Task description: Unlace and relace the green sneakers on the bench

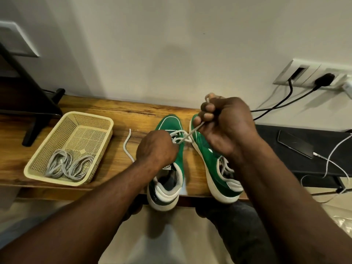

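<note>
Both hands were closed on the work, the left hand (157, 147) gripping the left green sneaker (168, 121) on the counter (133, 111), the right hand (226, 128) pinching its white lace (192, 133) taut above, apparently mid-unlacing, so the next pull should draw it from another eyelet.

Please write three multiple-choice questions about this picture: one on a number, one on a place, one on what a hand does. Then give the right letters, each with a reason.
1. How many sneakers stand on the bench?
A. one
B. two
C. three

2. Where do the spare laces lie?
A. in the basket
B. on the bare bench
C. inside a sneaker

3. What does the right hand do?
A. lies flat on the bench
B. grips a taut lace
C. holds the basket

Key: 1 B, a green pair stands side by side; 2 A, grey coils lie in the basket; 3 B, fingers curl round the lace.
</note>
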### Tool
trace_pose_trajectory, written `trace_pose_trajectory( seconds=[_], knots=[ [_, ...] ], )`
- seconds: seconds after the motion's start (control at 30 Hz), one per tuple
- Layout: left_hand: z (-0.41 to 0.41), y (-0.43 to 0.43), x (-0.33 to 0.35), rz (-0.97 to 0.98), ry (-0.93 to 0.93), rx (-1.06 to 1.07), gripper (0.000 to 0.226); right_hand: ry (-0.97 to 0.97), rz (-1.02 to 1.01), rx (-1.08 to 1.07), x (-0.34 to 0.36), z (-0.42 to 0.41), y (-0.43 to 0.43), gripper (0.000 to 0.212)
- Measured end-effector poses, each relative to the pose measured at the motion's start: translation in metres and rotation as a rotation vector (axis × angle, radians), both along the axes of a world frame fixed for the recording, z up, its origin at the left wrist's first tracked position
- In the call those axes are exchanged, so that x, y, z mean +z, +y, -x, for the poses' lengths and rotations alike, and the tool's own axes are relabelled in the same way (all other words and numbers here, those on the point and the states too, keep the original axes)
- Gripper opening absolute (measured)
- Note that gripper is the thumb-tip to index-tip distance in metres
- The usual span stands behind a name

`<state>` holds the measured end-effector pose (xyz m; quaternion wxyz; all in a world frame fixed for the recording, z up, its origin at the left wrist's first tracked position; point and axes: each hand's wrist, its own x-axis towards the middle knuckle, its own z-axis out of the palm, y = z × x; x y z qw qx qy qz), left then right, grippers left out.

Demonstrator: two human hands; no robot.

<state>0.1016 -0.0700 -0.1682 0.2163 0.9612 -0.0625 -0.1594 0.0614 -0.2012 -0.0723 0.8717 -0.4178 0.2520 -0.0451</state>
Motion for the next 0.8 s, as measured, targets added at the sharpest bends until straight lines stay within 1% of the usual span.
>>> trace_pose_trajectory(
  seconds=[0.07,0.1,0.13,0.17,0.2,0.23,0.27,0.3,0.33,0.37,0.4,0.47,0.5,0.6,0.67,0.73,0.8],
  knots=[
    [0.001,0.001,-0.001,-0.002,-0.019,-0.01,0.038,-0.081,-0.08,-0.014,0.012,0.006,-0.007,0.021],
    [0.001,0.001,-0.002,0.0,-0.021,-0.015,0.039,-0.086,-0.049,-0.009,0.013,0.008,-0.007,0.02],
    [0.001,0.002,-0.003,0.005,-0.018,-0.017,0.038,-0.047,0.075,0.013,0.007,0.008,-0.009,0.018],
    [0.001,0.002,-0.003,0.018,-0.007,-0.018,0.037,0.029,0.314,0.074,-0.002,0.006,-0.012,0.015],
    [0.0,0.003,-0.003,0.037,0.011,-0.013,0.036,0.13,0.644,0.183,-0.014,0.004,-0.015,0.013],
    [-0.001,0.004,-0.003,0.06,0.033,-0.004,0.034,0.237,0.977,0.342,-0.025,0.002,-0.018,0.014],
    [-0.002,0.004,-0.003,0.084,0.053,0.004,0.033,0.33,1.249,0.545,-0.036,0.0,-0.022,0.017],
    [-0.003,0.004,-0.003,0.106,0.07,0.012,0.033,0.401,1.434,0.746,-0.046,0.0,-0.024,0.018],
    [-0.005,0.004,-0.004,0.125,0.084,0.019,0.032,0.439,1.555,0.882,-0.054,0.0,-0.023,0.018],
    [-0.005,0.005,-0.004,0.138,0.096,0.022,0.032,0.442,1.632,0.922,-0.06,0.0,-0.019,0.018],
    [-0.006,0.005,-0.005,0.146,0.106,0.022,0.031,0.42,1.678,0.885,-0.064,0.0,-0.014,0.019],
    [-0.008,0.006,-0.006,0.158,0.125,0.02,0.028,0.336,1.762,0.743,-0.068,-0.002,-0.002,0.028],
    [-0.008,0.006,-0.006,0.164,0.132,0.021,0.027,0.314,1.806,0.722,-0.07,-0.004,0.002,0.029],
    [-0.009,0.006,-0.007,0.176,0.139,0.032,0.027,0.378,1.871,0.879,-0.082,-0.011,0.004,0.017],
    [-0.009,0.007,-0.008,0.184,0.144,0.036,0.03,0.381,1.822,0.962,-0.086,-0.014,0.001,0.016],
    [-0.01,0.006,-0.007,0.186,0.153,0.037,0.031,0.302,1.766,0.984,-0.081,-0.017,-0.005,0.018],
    [-0.009,0.007,-0.007,0.183,0.136,0.041,0.033,0.226,1.595,0.932,-0.071,-0.018,-0.011,0.027]
  ],
)
